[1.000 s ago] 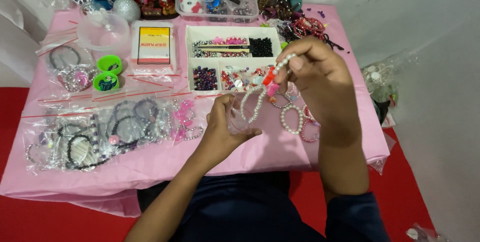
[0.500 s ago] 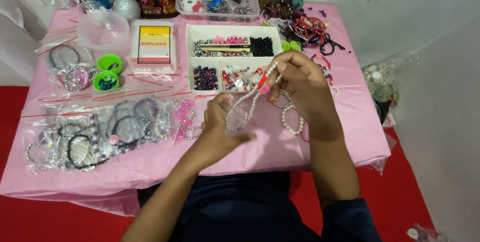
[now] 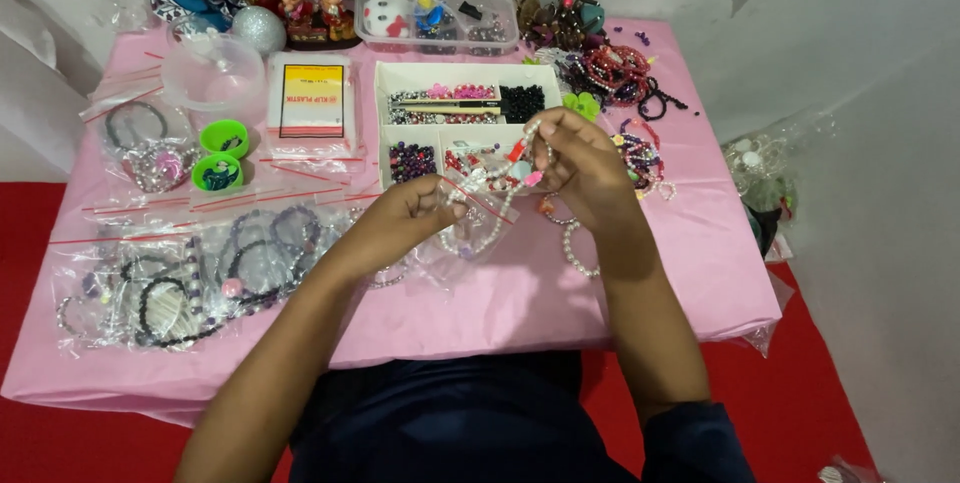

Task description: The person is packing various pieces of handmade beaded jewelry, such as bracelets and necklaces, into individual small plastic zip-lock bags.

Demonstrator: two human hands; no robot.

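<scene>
Both hands work just in front of the white divided bead tray (image 3: 465, 78) on the pink-covered bench (image 3: 690, 273). Left hand (image 3: 415, 211): grip pinched narrow on the mouth of a small clear zip bag (image 3: 470, 233). Right hand (image 3: 580, 158): grip closed on a pale bead bracelet (image 3: 500, 205) with red and pink charms, part of it hanging into the bag. Judgement: keep the bag mouth held wide and feed the strand in loop by loop, so no bead catches on the seal.

You have one view only, worn on your head and looking steeply down over the near edge of the pink table (image 3: 620, 313). It faces the far edge, takes in all four corners, and sits close above your forearms and lap.
</scene>
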